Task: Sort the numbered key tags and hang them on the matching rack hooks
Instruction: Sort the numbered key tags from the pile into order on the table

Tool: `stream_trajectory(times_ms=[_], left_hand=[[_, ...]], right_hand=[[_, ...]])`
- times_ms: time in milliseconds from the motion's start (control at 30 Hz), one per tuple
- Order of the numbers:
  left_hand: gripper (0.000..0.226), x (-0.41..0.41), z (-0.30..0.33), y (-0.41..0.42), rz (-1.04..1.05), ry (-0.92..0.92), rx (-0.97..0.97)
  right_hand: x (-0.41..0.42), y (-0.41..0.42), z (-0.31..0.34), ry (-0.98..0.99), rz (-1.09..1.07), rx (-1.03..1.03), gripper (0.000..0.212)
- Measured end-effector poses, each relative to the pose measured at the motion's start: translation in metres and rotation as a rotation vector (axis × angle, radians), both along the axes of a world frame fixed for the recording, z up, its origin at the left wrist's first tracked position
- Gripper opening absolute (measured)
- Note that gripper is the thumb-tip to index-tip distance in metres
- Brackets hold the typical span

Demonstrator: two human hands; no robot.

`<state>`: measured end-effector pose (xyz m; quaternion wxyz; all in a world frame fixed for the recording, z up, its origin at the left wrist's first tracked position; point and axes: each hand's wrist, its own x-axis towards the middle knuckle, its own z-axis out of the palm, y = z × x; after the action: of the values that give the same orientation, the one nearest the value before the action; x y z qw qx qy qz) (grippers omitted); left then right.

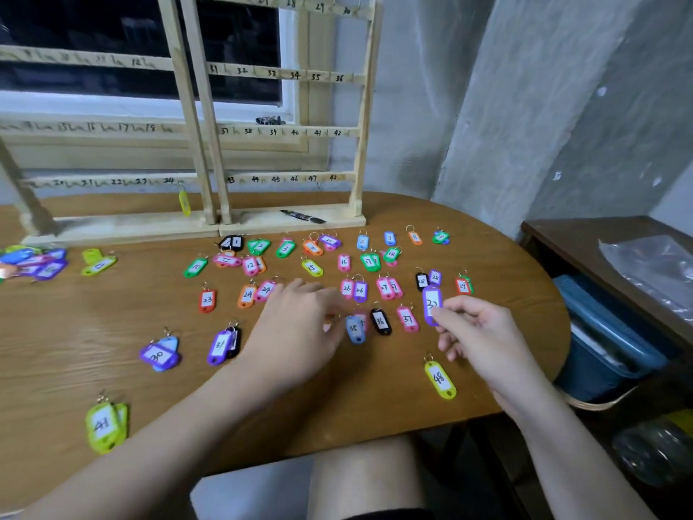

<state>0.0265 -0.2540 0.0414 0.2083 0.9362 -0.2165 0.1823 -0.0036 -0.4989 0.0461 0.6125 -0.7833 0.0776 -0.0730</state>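
Sorting still: my right hand [476, 332] pinches a purple tag [432, 305], left hand [300, 324] spread flat over the table's rows; next, find its place

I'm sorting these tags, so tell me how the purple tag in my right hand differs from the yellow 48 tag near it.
The purple tag is pinched upright in the right hand, off the table; the yellow 48 tag lies flat on the table, untouched. Colours differ: purple versus yellow. Both share the oblong shape and a white handwritten label.

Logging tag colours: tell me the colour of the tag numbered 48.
Yellow-green, with a white label; the tag numbered 48 lies on the table near the right hand, in the head view.
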Motion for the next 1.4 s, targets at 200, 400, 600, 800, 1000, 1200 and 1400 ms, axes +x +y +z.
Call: stream_trajectory(times_ms=[200, 400, 600, 800, 1000, 1200, 1400], left_hand=[[0.004, 0.011, 0.013, 0.083, 0.197, -0.044, 0.009], [0.007, 0.009, 0.007, 0.124, 0.236, -0.022, -0.022], [0.005, 0.009, -0.002, 0.146, 0.279, 0.019, -0.073], [0.005, 0.01, -0.007, 0.165, 0.296, 0.044, -0.103], [0.008, 0.014, -0.011, 0.184, 0.323, 0.048, -0.134], [0.005, 0.015, -0.02, 0.197, 0.346, 0.091, -0.135], [0.003, 0.018, -0.026, 0.203, 0.354, 0.09, -0.17]], right_hand=[[0.008, 0.029, 0.0, -0.011, 0.041, -0.032, 0.016], [0.015, 0.069, -0.001, -0.004, 0.094, -0.097, 0.005], [0.028, 0.103, -0.005, 0.023, 0.141, -0.146, 0.009], [0.033, 0.133, -0.005, 0.019, 0.208, -0.2, 0.007], [0.038, 0.159, -0.005, 0.003, 0.248, -0.267, 0.012], [0.043, 0.176, -0.01, -0.001, 0.286, -0.419, 0.02], [0.046, 0.186, -0.014, 0.061, 0.317, -0.526, 0.006]])
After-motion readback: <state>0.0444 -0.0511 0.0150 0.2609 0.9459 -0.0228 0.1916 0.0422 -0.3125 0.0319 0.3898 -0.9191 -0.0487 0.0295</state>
